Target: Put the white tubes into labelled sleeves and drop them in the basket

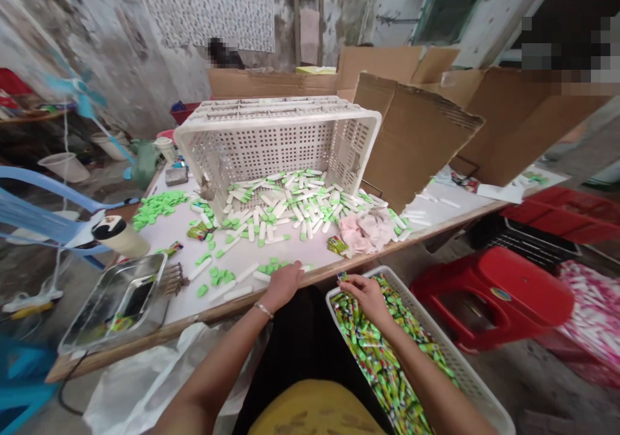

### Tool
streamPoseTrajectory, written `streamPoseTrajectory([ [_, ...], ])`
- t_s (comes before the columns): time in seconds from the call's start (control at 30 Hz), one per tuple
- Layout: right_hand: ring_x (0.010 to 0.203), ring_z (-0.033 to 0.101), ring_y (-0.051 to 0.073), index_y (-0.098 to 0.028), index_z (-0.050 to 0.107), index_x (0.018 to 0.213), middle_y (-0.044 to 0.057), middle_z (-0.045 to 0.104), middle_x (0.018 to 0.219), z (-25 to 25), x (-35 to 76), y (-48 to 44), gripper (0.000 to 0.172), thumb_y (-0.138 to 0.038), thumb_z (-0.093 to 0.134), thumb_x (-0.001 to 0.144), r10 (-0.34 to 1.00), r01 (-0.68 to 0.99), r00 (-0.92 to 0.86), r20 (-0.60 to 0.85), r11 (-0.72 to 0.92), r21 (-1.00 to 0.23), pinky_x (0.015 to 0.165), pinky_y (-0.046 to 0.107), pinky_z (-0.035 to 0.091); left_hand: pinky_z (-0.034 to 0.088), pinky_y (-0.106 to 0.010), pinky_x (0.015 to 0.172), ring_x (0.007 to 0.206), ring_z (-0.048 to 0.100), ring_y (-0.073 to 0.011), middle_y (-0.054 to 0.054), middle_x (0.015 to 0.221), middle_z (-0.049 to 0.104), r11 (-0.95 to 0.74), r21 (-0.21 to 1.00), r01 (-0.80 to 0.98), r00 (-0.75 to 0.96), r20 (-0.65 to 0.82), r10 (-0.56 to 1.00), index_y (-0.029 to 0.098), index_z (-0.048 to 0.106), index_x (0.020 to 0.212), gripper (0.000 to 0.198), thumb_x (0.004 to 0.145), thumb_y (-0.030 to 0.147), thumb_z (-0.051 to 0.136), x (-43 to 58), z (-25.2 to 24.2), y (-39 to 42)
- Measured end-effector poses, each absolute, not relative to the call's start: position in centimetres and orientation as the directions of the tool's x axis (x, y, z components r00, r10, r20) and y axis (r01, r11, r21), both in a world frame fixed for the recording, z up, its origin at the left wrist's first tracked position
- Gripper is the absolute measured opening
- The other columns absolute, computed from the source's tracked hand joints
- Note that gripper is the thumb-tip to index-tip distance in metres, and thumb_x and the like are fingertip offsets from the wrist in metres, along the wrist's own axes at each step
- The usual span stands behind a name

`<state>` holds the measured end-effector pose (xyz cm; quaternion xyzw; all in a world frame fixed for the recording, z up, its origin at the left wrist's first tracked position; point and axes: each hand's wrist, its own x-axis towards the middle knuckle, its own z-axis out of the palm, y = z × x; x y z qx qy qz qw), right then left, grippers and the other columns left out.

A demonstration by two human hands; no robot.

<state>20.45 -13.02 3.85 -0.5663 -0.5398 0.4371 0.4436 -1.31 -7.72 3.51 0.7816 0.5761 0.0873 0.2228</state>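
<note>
Two hands, lower centre of the frame. Right hand (369,295) pinches a small printed piece (342,276) at the upper end of a white crate (465,370), which sits lower right, apparently to keep its wrapped pieces (382,357) close. Left hand (283,285) rests, fingers bent, at the table (186,303) edge; grip: cannot tell. White basket (271,148), upper centre, lies sideways, presumably so tubes (310,212) spill within reach. Pink cloth (371,230) and cardboard (411,138) obstruct the pile's right side; red stool (508,293) crowds the crate
</note>
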Motion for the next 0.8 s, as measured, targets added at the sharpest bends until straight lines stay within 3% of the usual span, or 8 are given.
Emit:
streamPoseTrajectory([
  [0.1,0.066,0.059,0.017,-0.017,0.067,0.07,0.003,0.067,0.069,4.9,20.9,-13.3,0.021,-0.038,0.063,0.069,0.998,0.273,-0.002,0.071,0.068,-0.96,0.063,0.027,0.044,0.04,-0.027,0.079,0.087,0.055,-0.0166,-0.003,0.094,0.062,-0.209,0.785,0.584,0.317,0.017,0.948,0.019,0.056,0.098,0.027,0.086,0.034,0.036,-0.8,5.3,-8.3],
  [0.2,0.07,0.06,0.018,-0.018,0.066,0.07,0.003,0.067,0.071,6.0,21.2,-13.4,0.018,-0.036,0.063,0.07,0.988,0.339,-0.056,0.143,0.153,-0.928,0.068,0.028,0.045,0.04,-0.025,0.076,0.085,0.054,-0.0153,-0.001,0.092,0.061,-0.202,0.918,0.342,0.332,0.083,0.94,0.017,0.058,0.095,0.029,0.084,0.038,0.041,-0.3,7.5,-9.0],
  [0.5,0.071,0.06,0.016,-0.02,0.066,0.073,0.002,0.067,0.075,7.2,22.0,-13.0,0.015,-0.035,0.062,0.073,0.953,0.42,-0.208,0.219,0.29,-0.86,0.068,0.026,0.045,0.041,-0.025,0.074,0.08,0.052,-0.0151,-0.001,0.083,0.061,-0.225,0.924,0.309,0.421,0.079,0.903,0.016,0.061,0.09,0.029,0.082,0.037,0.044,0.0,10.3,-9.4],
  [0.8,0.073,0.06,0.018,-0.02,0.067,0.074,0.002,0.067,0.076,7.2,22.1,-12.9,0.016,-0.035,0.062,0.073,0.965,0.459,-0.207,0.162,0.242,-0.855,0.069,0.026,0.045,0.041,-0.024,0.072,0.077,0.051,-0.0147,-0.001,0.082,0.061,-0.239,0.897,0.372,0.418,0.068,0.906,0.016,0.061,0.092,0.033,0.083,0.04,0.041,-0.3,10.3,-9.4],
])
